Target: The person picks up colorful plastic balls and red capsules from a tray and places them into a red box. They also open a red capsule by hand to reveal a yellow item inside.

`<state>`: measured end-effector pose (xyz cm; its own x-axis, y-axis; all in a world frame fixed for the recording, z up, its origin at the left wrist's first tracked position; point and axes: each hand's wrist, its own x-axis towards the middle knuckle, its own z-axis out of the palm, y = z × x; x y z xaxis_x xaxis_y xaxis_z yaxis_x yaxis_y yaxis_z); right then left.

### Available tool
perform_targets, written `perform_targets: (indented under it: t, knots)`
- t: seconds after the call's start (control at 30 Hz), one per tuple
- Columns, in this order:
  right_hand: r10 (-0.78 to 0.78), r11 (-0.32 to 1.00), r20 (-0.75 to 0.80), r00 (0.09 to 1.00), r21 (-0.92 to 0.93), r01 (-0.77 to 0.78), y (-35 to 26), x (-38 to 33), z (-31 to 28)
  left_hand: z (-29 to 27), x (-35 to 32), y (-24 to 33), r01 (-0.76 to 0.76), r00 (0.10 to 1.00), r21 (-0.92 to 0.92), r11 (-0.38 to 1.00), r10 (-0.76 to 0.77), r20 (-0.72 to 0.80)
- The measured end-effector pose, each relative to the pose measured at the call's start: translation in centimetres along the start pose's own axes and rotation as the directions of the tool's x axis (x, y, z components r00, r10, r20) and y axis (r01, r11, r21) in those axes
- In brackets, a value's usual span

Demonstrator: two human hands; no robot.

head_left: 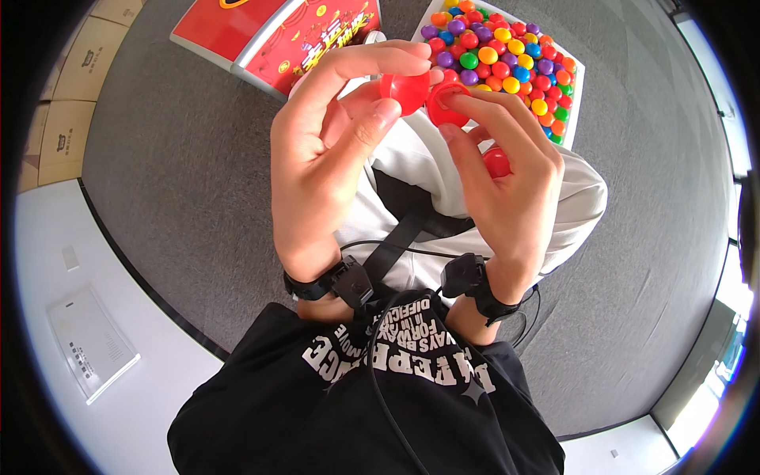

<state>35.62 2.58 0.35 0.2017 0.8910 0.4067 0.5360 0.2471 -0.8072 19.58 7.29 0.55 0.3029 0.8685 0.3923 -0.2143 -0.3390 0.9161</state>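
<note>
Raised in front of my chest, my left hand [321, 162] pinches a glossy red plastic half shell [405, 93] between thumb and fingers. Close beside it, my right hand [518, 178] grips a second red half shell [448, 106], its hollow side partly showing, with the thumb and index finger. A red ball [496, 163] is tucked in the right palm below the curled fingers. The two half shells are apart or barely touching at their rims; I cannot tell which. Both wrists wear black straps with small dark modules.
Beyond my hands on the grey carpet [190, 174] lies a white-rimmed tray [579, 103] of many-coloured balls. A red and white printed box [269, 47] stands to its left. Cardboard boxes [67, 134] line the left wall. A black cable [380, 380] runs over my shirt and lap.
</note>
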Motion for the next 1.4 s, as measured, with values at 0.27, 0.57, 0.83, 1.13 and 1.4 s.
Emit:
perform_targets:
  t: [0.27, 0.57, 0.83, 1.13, 1.4]
  knots:
    - [0.223, 0.972, -0.133, 0.966, 0.106, -0.21, -0.9, 0.2, 0.3, 0.6, 0.1, 0.5, -0.028, 0.998, 0.003, 1.0, 0.028, 0.049]
    - [0.291, 0.949, -0.118, 0.949, 0.158, -0.272, 0.4, 0.7, 0.6, 1.5, -0.1, 1.5, 0.087, 0.992, 0.126, 0.988, -0.098, 0.083]
    - [0.301, 0.936, -0.138, 0.944, 0.232, -0.265, 2.4, 0.7, 1.9, 1.6, 0.1, 1.0, 0.089, 0.984, 0.08, 0.993, -0.1, 0.148]
    - [0.361, 0.877, -0.056, 0.931, 0.359, -0.319, 2.0, 0.8, 1.5, 1.4, 0.3, 0.5, 0.061, 0.995, 0.058, 0.996, -0.065, 0.07]
    - [0.393, 0.832, 0.145, 0.908, 0.365, -0.418, 2.8, 0.6, 1.1, 1.2, 0.2, 0.4, 0.051, 0.991, 0.079, 0.996, -0.06, 0.122]
